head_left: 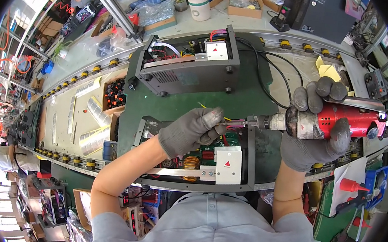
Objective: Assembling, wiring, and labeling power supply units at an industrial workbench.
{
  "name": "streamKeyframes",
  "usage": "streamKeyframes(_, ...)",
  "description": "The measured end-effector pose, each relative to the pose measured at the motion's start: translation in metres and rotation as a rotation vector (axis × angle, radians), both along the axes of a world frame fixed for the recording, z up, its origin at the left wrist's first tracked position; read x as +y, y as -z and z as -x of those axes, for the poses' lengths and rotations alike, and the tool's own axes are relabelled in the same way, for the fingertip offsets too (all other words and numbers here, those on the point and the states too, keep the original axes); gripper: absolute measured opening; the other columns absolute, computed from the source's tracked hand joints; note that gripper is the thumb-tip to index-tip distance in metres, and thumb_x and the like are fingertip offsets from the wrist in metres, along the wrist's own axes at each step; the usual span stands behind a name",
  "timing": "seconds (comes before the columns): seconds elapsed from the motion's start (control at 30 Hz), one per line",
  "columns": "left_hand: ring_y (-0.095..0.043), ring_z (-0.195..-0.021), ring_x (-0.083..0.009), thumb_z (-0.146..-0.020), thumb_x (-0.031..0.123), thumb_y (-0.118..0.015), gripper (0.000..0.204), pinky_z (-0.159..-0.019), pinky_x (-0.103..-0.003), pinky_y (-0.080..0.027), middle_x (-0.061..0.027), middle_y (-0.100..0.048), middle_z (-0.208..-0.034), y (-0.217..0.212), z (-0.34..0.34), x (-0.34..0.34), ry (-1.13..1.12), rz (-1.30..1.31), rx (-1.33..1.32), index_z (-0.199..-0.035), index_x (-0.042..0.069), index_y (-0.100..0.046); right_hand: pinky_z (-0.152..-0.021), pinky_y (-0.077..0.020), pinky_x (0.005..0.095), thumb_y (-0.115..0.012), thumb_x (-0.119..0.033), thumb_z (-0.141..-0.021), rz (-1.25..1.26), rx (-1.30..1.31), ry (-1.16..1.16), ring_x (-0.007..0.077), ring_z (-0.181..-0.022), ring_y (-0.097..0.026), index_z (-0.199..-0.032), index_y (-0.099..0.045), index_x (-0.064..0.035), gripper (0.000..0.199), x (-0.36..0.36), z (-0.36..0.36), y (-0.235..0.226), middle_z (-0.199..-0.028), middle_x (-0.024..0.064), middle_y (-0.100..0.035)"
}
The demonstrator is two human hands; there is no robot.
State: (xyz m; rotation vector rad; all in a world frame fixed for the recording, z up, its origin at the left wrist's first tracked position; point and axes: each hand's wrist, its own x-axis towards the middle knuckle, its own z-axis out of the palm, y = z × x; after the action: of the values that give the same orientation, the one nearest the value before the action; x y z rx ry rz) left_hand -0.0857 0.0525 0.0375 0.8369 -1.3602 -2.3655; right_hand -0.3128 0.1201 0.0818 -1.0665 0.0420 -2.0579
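Note:
My right hand, in a grey glove, wraps round a red air screwdriver with a silver lever. The tool lies level, its bit pointing left. My gloved left hand is closed, thumb and fingers pinching the bit's tip; whether a screw sits there is hidden. Below both hands lies an open grey metal case with coils and boards inside. A white plate with a red triangle is fixed at its near side. Beyond stands a second grey case, part open, with wires inside.
A green mat lies under the cases on a roller line. A black cable loops right of the far case. At left are a box of small black-and-orange parts and label sheets. A red-nozzled bottle stands at lower right.

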Motion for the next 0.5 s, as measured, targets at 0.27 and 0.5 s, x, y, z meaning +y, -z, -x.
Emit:
streamKeyframes(0.27,-0.033,-0.054,-0.0042,-0.091,0.051,-0.055,0.046,-0.047,-0.019,-0.026,0.0049,-0.043,-0.063,-0.009,0.000,-0.002,-0.033,0.021,-0.041,-0.081,0.007,-0.059,-0.071,-0.0378,0.0296,-0.068,-0.023,-0.074,-0.086,0.036,0.115,0.0123,-0.074,-0.047,-0.111,-0.052,-0.0015,0.046,0.004,-0.012,-0.009,-0.104,0.0117,-0.053)
streamKeyframes(0.5,-0.034,-0.053,-0.0047,-0.093,0.048,-0.053,0.045,-0.049,-0.021,-0.028,0.0038,-0.045,-0.061,-0.019,0.001,-0.002,-0.067,0.124,-0.168,-0.078,0.007,-0.061,-0.070,-0.0385,0.0287,-0.068,-0.023,-0.074,-0.049,0.158,0.081,0.0112,-0.074,-0.048,-0.114,-0.053,-0.0028,0.048,0.000,-0.016,-0.013,-0.105,0.0116,-0.053)
